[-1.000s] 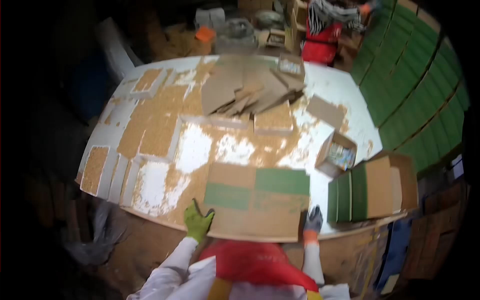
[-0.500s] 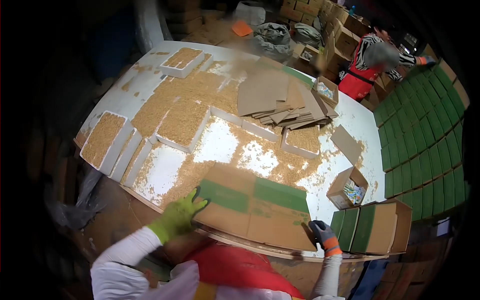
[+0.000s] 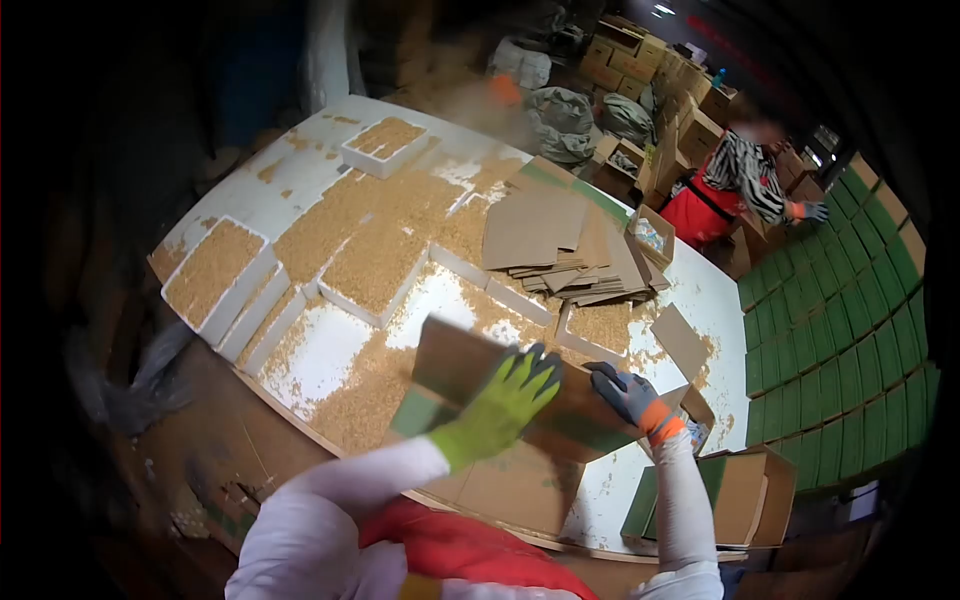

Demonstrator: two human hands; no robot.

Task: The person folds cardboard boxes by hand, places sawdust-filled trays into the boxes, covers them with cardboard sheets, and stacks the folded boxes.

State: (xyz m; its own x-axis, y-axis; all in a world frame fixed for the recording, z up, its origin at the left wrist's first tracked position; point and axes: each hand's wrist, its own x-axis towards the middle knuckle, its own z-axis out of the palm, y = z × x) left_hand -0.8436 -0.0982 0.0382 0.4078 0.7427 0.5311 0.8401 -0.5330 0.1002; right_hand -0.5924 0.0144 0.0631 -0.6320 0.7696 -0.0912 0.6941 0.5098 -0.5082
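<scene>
A flattened cardboard box [image 3: 515, 490] with green bands lies at the table's near edge, one brown panel of it tilted up. My left hand [image 3: 500, 400], in a yellow-green glove with dark fingertips, grips the raised panel's top edge near its middle. My right hand [image 3: 632, 398], in a grey glove with an orange cuff, holds the same edge farther right, its fingers curled over it. Both thumbs are hidden. Beyond the panel sits a white tray [image 3: 585, 345] with tan shavings-like material. Behind my right hand, a small open carton [image 3: 700, 415] is partly hidden.
More white trays [image 3: 230, 290] of tan material stand at left on the white table [image 3: 330, 345]. Cardboard sheets [image 3: 540, 230] are piled farther back. Green-banded boxes [image 3: 830, 350] are stacked at right, where another person [image 3: 725, 190] reaches over. A box [image 3: 735, 495] sits at the near right corner.
The cardboard, flat before, now has its far part lifted upright. My left hand has moved right from its left edge, and my right hand up from its near right corner, onto the top edge.
</scene>
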